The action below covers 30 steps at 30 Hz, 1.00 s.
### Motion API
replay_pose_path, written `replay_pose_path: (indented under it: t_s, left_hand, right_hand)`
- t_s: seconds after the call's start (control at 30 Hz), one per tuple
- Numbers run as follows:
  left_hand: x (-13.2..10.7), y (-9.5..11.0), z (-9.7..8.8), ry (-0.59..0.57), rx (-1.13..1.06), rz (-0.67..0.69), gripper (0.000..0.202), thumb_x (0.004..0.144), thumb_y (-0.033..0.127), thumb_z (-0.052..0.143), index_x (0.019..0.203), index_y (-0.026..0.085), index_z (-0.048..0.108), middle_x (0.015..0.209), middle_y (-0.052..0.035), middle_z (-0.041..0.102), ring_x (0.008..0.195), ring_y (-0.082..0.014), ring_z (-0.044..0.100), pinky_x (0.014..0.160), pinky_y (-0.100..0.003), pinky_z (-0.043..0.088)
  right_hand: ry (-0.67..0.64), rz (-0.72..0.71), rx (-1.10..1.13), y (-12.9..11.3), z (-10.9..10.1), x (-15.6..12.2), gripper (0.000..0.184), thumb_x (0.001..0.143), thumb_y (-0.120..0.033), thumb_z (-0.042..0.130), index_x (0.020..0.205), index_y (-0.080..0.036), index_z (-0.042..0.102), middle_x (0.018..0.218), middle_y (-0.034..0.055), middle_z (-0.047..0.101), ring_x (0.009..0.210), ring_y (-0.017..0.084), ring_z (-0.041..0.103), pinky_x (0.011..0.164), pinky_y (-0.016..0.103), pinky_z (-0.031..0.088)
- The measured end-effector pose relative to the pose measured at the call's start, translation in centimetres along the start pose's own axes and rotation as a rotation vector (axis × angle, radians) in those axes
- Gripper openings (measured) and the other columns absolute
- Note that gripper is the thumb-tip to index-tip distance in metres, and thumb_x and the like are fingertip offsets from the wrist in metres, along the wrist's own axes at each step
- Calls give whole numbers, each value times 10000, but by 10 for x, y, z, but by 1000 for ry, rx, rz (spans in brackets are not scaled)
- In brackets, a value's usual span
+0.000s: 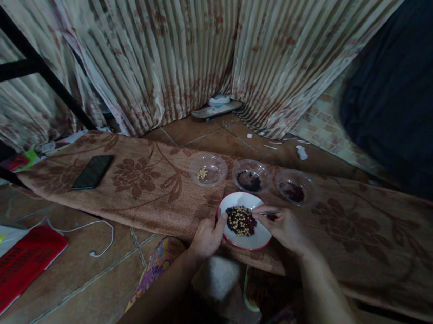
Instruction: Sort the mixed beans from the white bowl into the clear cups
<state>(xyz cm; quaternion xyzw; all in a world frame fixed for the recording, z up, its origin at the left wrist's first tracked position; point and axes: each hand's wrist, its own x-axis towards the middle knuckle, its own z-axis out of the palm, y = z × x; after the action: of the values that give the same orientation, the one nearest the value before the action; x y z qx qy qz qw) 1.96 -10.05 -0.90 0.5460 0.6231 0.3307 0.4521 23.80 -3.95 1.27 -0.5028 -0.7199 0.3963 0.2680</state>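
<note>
A white plate with a red rim [257, 240] lies on a brown floral mat [147, 191] and holds a pile of mixed pale and dark beans [240, 221]. My left hand [207, 236] grips the plate's left rim, thumb on top. My right hand [285, 227] is closed on thin metal tweezers [270, 213] at the plate's right edge, tips pointing left over the beans. Beyond the plate stand three clear bowls: the left bowl [208, 169] with a few pale beans, the middle bowl [251, 176] with black beans, the right bowl [295, 187] with dark red beans.
A black phone [93, 171] lies on the mat at the left. A white cable [93, 231] and a red-and-white case [7, 269] sit on the tiled floor at lower left. Striped curtains [174, 44] hang behind, with a sandal [216, 108] beneath them.
</note>
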Motion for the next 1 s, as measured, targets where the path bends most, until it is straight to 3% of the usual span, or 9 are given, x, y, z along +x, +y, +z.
replay_pose_path:
  t_s: [0.37,0.63,1.0]
  left_hand:
    - [0,0,-1,-4,8,-8,505,944,539,307,1149,142,544,512,4,609,533,-210,649,588,-294,490]
    - [2,-3,0,5,23,14,510,944,552,296,1118,147,553,505,0,613,556,-216,654,644,-311,490]
    - [1,-1,0,3,-2,-4,488,941,545,313,1114,155,549,511,0,613,538,-215,649,611,-304,490]
  right_hand:
    - [13,10,-14,5,2,2,270,834,-411,609,922,-196,748,848,57,765,793,245,709,676,310,563]
    - [-6,-20,8,0,3,3,253,845,-395,594,931,-209,743,976,53,755,870,230,700,738,305,555]
    - [-13,-55,53,3,4,4,240,829,-381,619,934,-211,751,1032,68,738,938,236,684,830,336,537]
